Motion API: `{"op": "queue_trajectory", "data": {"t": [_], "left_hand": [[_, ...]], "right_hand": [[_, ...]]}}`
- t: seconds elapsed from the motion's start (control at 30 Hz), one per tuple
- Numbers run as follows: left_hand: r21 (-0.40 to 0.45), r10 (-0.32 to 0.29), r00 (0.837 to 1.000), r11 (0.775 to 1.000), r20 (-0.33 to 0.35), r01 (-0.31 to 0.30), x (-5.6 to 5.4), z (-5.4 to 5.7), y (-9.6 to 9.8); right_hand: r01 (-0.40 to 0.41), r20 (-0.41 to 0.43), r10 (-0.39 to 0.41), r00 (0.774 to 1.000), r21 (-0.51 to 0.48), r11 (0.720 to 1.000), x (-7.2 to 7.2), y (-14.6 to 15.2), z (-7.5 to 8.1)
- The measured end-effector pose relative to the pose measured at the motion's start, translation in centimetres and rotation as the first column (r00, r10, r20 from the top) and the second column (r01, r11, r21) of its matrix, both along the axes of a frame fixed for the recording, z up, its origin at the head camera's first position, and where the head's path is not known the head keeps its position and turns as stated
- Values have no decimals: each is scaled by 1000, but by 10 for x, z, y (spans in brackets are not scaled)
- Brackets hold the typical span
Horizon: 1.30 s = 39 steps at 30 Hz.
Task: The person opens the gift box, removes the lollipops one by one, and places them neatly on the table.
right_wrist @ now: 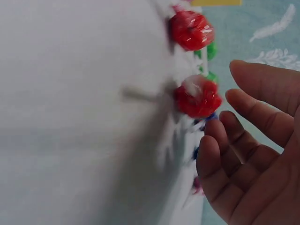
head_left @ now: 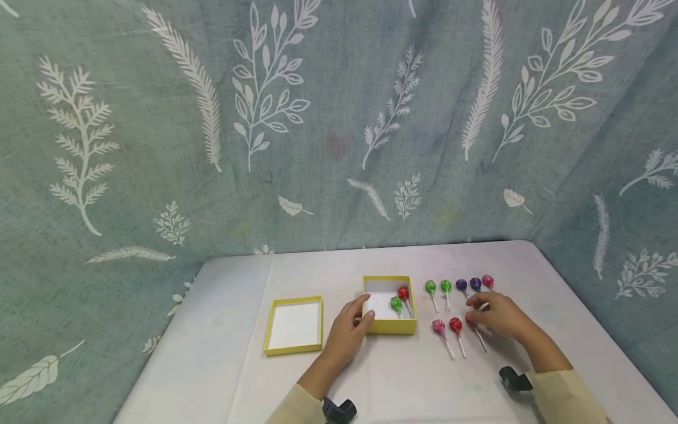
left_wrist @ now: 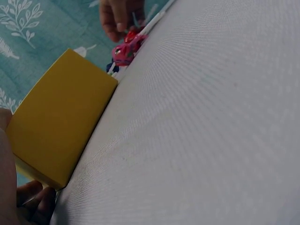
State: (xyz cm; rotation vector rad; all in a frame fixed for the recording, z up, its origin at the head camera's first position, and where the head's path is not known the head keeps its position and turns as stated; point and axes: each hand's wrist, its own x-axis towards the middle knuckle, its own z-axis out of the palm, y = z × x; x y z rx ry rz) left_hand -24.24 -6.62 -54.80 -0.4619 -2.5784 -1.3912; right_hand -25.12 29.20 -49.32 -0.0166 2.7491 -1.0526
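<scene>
The open yellow box [head_left: 389, 327] has a red lollipop [head_left: 404, 293] and a green lollipop [head_left: 396, 304] inside. My left hand [head_left: 346, 330] holds the box at its left side, thumb near the front corner; in the left wrist view, fingers [left_wrist: 35, 199] lie low against the yellow wall. At the right, my right hand [head_left: 498, 315] hovers over a red lollipop [right_wrist: 199, 96], partly covering it in the head view. Its fingers are loosely bent and apart, with a gap to the wrapped candy. Beside that one lie another red lollipop [head_left: 456, 325] and a pink lollipop [head_left: 438, 327].
Left of the box lies its yellow-rimmed lid [head_left: 293, 350], white inside facing up. A back row holds green lollipops [head_left: 446, 286], purple lollipops [head_left: 462, 285] and a pink lollipop [head_left: 488, 281]. A patterned cloth [head_left: 339, 147] hangs behind the white table [head_left: 212, 353].
</scene>
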Motion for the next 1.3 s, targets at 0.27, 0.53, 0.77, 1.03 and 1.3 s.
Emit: {"op": "queue_trajectory", "data": {"t": [0.27,0.53,0.77,1.03,1.3], "left_hand": [[-27,11,1000,1000,14,-11,1,-1,-8],[-18,8,1000,1000,15,-8,-3,3,-7],[-15,11,1000,1000,-1,-11,-5,4,-6],[-20,12,1000,1000,21,-11,-1,2,-5],[-25,7,1000,1000,27,-6,1,1,0]], "right_hand": [[-41,-68,37,997,-62,997,-8,-38,15],[-108,-107,96,990,-109,988,-15,-79,31],[-112,-152,88,984,-158,981,-22,-101,44],[-178,-187,141,972,-195,965,-28,-130,48],[-254,-177,240,955,-60,965,-29,-156,41]]}}
